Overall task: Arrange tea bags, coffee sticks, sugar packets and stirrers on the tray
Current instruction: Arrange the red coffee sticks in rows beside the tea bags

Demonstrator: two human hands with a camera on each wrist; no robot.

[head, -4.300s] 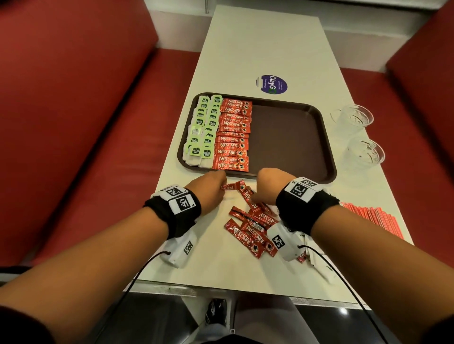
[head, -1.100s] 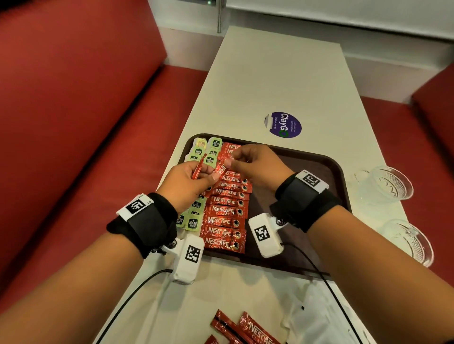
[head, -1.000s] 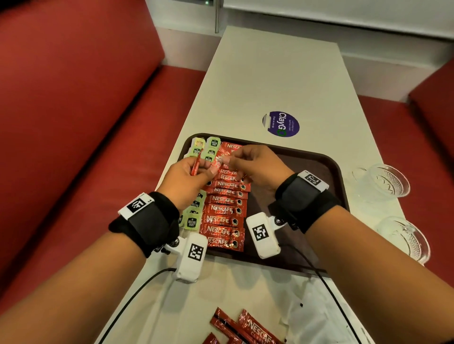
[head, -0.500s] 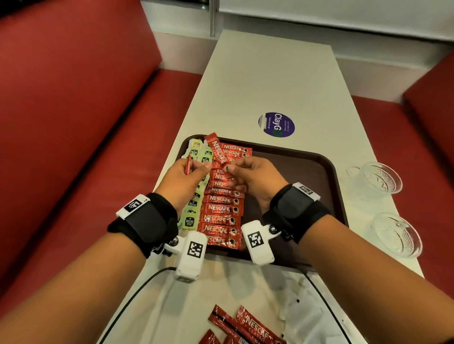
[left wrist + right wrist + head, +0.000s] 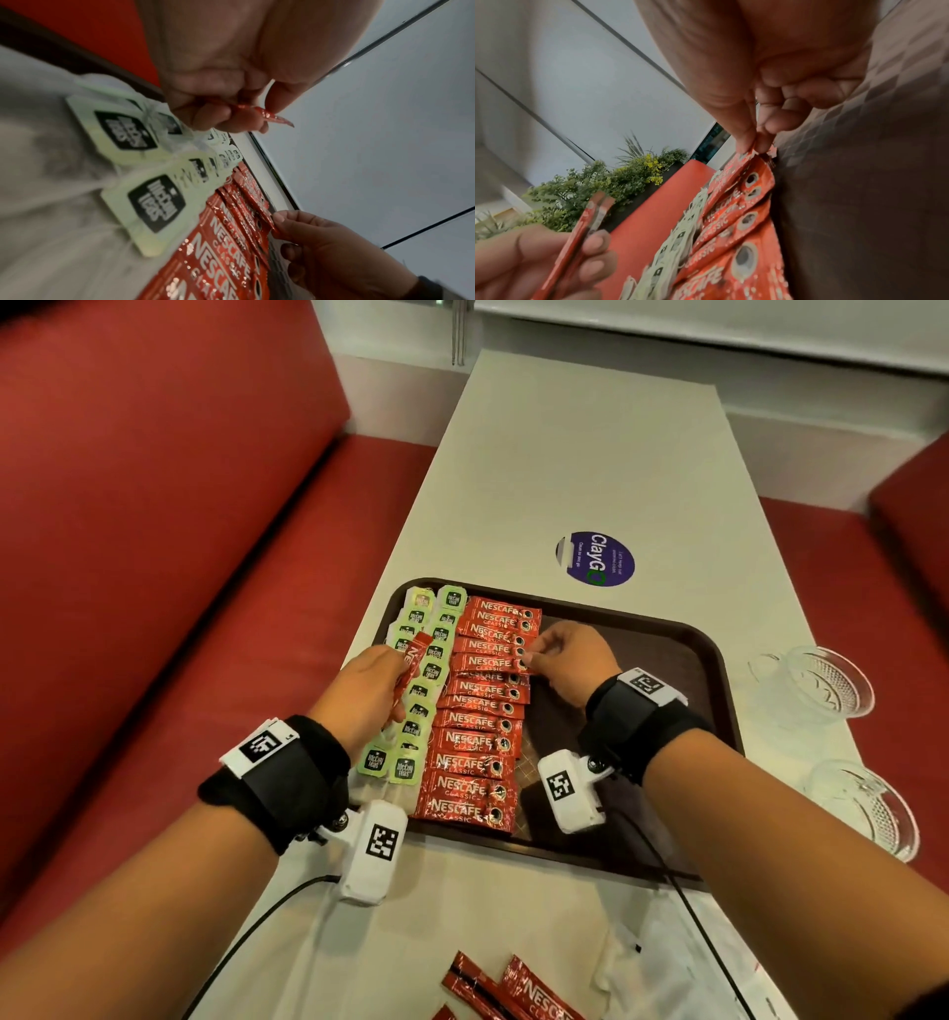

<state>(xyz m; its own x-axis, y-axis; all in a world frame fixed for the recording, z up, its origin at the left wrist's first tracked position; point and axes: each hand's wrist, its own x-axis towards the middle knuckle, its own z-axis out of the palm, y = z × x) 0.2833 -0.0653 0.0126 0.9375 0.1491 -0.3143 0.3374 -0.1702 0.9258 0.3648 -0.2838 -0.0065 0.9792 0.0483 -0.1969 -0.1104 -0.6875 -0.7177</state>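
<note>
Now, by parts:
Left hand (image 5: 371, 690): grips spare coffee sticks (image 5: 409, 667), raised over the tea bags (image 5: 430, 675) at the tray (image 5: 711, 690) left side.
Right hand (image 5: 575, 662): pinches the end of one stick in the coffee row (image 5: 482, 711), beside the tea bags.
Loose sticks (image 5: 506, 991): on the tabletop (image 5: 580, 454), near side of the tray.

A long white table (image 5: 590, 454) stands between red seats (image 5: 154, 505). A round purple sticker (image 5: 595, 558) lies near the middle of the table. Two clear glass bowls (image 5: 816, 683) sit by its right edge. Green plants with small yellow flowers (image 5: 618, 180) grow behind a seat.
</note>
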